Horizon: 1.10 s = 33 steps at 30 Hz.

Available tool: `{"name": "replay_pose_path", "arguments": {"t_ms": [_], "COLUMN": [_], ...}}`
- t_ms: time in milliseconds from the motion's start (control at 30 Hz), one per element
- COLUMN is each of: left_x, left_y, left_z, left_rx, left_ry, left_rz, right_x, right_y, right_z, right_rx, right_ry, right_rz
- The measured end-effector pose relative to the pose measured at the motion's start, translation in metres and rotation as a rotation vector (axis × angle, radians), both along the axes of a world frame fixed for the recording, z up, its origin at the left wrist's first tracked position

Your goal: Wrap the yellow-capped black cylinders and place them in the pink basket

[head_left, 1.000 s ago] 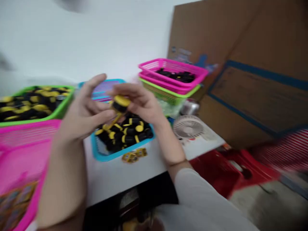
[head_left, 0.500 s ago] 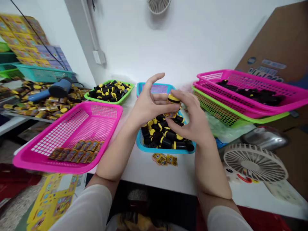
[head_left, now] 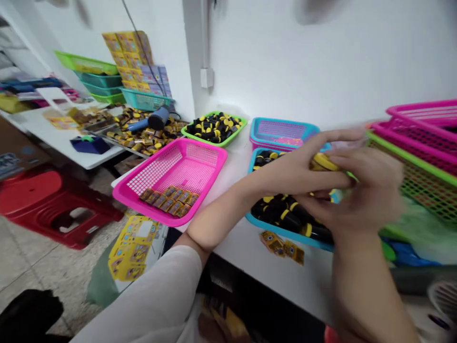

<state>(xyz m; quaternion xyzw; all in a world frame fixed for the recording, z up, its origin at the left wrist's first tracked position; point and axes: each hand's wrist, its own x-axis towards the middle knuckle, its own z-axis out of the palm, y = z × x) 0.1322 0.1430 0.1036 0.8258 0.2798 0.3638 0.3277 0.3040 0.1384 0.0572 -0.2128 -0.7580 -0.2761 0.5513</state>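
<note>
My left hand (head_left: 303,169) and my right hand (head_left: 360,195) meet above a blue basket (head_left: 282,231) filled with black and yellow cylinders (head_left: 282,214). Between them they grip one black and yellow cylinder (head_left: 323,162), whose yellow cap shows at the fingertips. Both hands are blurred by motion. A few small yellow labels (head_left: 283,245) lie on the white table (head_left: 246,247) in front of the blue basket. To the left a pink basket (head_left: 171,183) holds a row of labelled pieces (head_left: 167,200).
A green basket (head_left: 214,127) of black and yellow cylinders and an empty blue basket (head_left: 282,131) stand at the back. Stacked pink and green baskets (head_left: 421,147) are at the right. A red stool (head_left: 53,200), a printed sheet (head_left: 134,240) on the floor and a cluttered side table (head_left: 89,128) lie left.
The view has swung to the left, so the hands now sit at the right of the picture. Both hands still work on one cylinder above the blue basket.
</note>
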Motion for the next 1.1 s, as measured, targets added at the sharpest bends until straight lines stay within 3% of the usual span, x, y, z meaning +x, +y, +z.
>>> {"name": "replay_pose_path", "arguments": {"t_ms": [100,167,267,400,467,567,633,733,867,1000,1100], "left_x": [-0.008,-0.008,-0.002,0.006,0.006,0.004,0.004,0.004,-0.014,-0.059,-0.115], "left_y": [0.004,0.006,0.001,-0.016,-0.022,-0.022,-0.020,-0.024,-0.048,-0.075,-0.073], "left_z": [-0.002,-0.004,-0.009,-0.013,-0.013,-0.013,-0.014,-0.016,-0.014,-0.012,-0.013], "left_rx": [-0.325,-0.374,-0.267,-0.063,-0.054,-0.076,-0.034,0.125,0.353,0.398,0.336], "left_ry": [-0.201,-0.266,-0.361,-0.462,-0.474,-0.418,-0.413,-0.446,-0.349,-0.113,0.089], "left_rz": [-0.308,-0.354,-0.278,-0.138,-0.170,-0.323,-0.340,-0.145,0.166,0.308,0.490], "right_x": [-0.008,-0.009,0.000,0.017,0.019,0.014,0.009,0.005,0.001,-0.015,-0.025], "right_y": [-0.006,-0.009,-0.013,-0.023,-0.029,-0.037,-0.039,-0.040,-0.038,-0.032,-0.030], "right_z": [0.001,0.002,0.003,0.006,0.009,0.013,0.015,0.018,0.018,0.011,0.006], "right_rx": [-0.078,-0.065,0.014,-0.044,-0.005,0.110,0.140,0.141,0.112,0.025,-0.091], "right_ry": [0.024,-0.006,-0.040,-0.160,-0.211,-0.210,-0.196,-0.182,-0.185,-0.241,-0.347], "right_rz": [0.042,-0.003,-0.131,-0.233,-0.242,-0.241,-0.246,-0.253,-0.212,-0.117,-0.074]}}
